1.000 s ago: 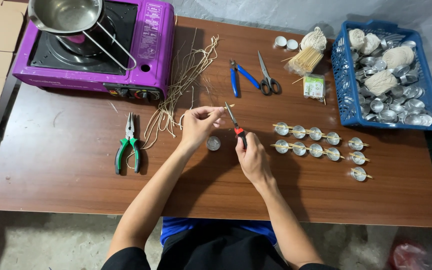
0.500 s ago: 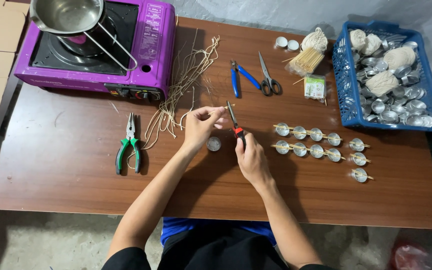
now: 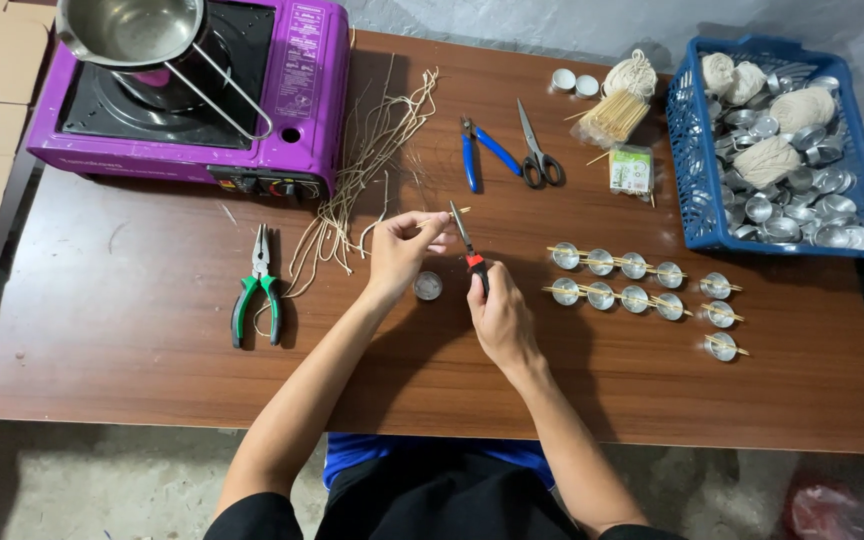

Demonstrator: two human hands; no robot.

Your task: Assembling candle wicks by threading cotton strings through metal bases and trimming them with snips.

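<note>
Pinching a thin wooden stick [image 3: 444, 215] between the fingers of the left hand [image 3: 400, 250] while the right hand [image 3: 497, 312] stays clamped on a red-handled tool [image 3: 469, 250] at its tip, the person risks snapping it or dropping it beside the small metal cup [image 3: 428, 286] just below.

Red-handled pliers [image 3: 468, 245] tilted upright, jaws gripping a pale wick piece [image 3: 439, 217].

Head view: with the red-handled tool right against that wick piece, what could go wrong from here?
The left hand pinches a thin wick piece right at the tip of the red-handled tool held by the right hand; a slip could nick the fingertips. The small metal cup lies under both hands and could be knocked.
</note>
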